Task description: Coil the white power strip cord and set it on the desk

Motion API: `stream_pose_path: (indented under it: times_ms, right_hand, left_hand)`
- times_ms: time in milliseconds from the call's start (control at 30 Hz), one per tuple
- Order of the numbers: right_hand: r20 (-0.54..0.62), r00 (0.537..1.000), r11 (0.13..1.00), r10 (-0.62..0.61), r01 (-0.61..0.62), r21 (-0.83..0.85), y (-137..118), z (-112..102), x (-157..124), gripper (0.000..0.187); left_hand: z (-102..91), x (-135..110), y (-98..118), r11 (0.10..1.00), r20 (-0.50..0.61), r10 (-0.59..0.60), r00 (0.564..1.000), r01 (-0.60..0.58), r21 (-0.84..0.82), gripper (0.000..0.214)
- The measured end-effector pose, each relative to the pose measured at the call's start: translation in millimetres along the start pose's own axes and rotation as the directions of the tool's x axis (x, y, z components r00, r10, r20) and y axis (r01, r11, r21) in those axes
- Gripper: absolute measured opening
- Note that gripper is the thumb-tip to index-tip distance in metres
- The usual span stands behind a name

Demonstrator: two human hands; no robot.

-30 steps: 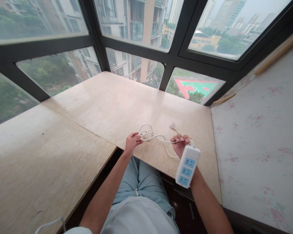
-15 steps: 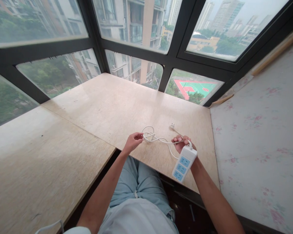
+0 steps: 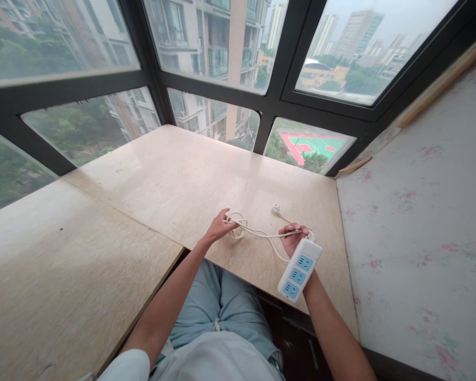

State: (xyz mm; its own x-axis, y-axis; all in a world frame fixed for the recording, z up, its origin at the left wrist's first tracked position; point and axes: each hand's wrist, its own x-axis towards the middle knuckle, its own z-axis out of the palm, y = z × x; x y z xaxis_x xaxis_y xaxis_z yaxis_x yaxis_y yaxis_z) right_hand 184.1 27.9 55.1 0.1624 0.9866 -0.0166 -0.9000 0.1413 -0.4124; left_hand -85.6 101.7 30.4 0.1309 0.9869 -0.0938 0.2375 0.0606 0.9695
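Observation:
A white power strip (image 3: 300,270) with several blue socket panels hangs tilted over my right wrist and the counter's front edge. My right hand (image 3: 292,236) is closed on the white cord near where it enters the strip. The plug (image 3: 276,210) lies beyond that hand, its prongs pointing up and away. My left hand (image 3: 220,226) has its fingers around the loops of the white cord (image 3: 238,230), thumb raised. Between the hands the cord runs in nearly straight strands, and one slack strand sags toward the strip.
The beige stone counter (image 3: 174,180) fills the window corner, with a seam on the left. Dark window frames (image 3: 218,95) stand behind it, a flowered wall (image 3: 412,238) on the right. Below the front edge are dark drawers (image 3: 289,333) and my legs (image 3: 222,301).
My left hand has gone from a pinch at the cord's end loop to holding the loops, thumb now up. The loops have shifted and bunched. The view has tilted slightly.

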Motion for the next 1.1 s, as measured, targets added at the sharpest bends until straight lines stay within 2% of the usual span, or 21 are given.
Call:
stream_pose_path:
  times_ms: [100,200,300,367,467,567,667,733,933,1100]
  right_hand:
    - [-0.033,0.999,0.999,-0.007,0.008,0.036,-1,-4,0,0.018]
    - [-0.071,0.997,0.998,-0.015,0.019,0.052,-2,-9,0,0.016]
    - [-0.103,0.994,0.996,-0.02,0.029,0.08,-2,-13,-1,0.015]
    - [-0.131,0.991,0.997,-0.04,0.049,0.066,0,-13,-2,0.015]
    - [-0.154,0.987,0.998,-0.055,0.059,0.02,5,-12,-5,0.014]
    - [-0.16,0.985,0.998,-0.06,0.058,-0.018,13,-12,-8,0.016]
    - [-0.202,0.979,0.999,-0.042,0.039,-0.016,24,-17,-9,0.015]
    - [-0.227,0.974,1.0,-0.026,0.025,-0.009,33,-23,-7,0.012]
    - [-0.301,0.95,0.994,-0.078,0.052,-0.093,62,-36,4,0.008]
    - [-0.305,0.947,0.986,-0.102,0.056,-0.155,82,-33,4,0.009]
  left_hand:
    - [-1.2,5,9,0.98,-0.034,-0.197,0.98,0.198,0.024,0.082]
    - [-4.2,5,20,0.929,0.034,-0.371,0.928,0.37,0.025,0.087]
    - [-8.5,0,25,0.897,0.127,-0.432,0.893,0.44,-0.042,0.079]
    - [-11.9,-5,24,0.887,0.212,-0.421,0.882,0.449,-0.108,0.068]
    - [-17.0,-14,18,0.856,0.334,-0.362,0.871,0.452,-0.25,0.053]
    - [-20.7,-23,10,0.788,0.357,-0.295,0.886,0.437,-0.434,0.045]
    - [-22.6,-32,4,0.724,0.306,-0.251,0.918,0.388,-0.57,0.038]
    - [-23.1,-38,1,0.714,0.263,-0.223,0.939,0.341,-0.611,0.035]
    - [-22.5,-49,-5,0.754,0.126,-0.134,0.983,0.184,-0.63,0.046]
    - [-22.8,-38,-2,0.797,-0.018,-0.075,0.997,0.049,-0.603,0.057]
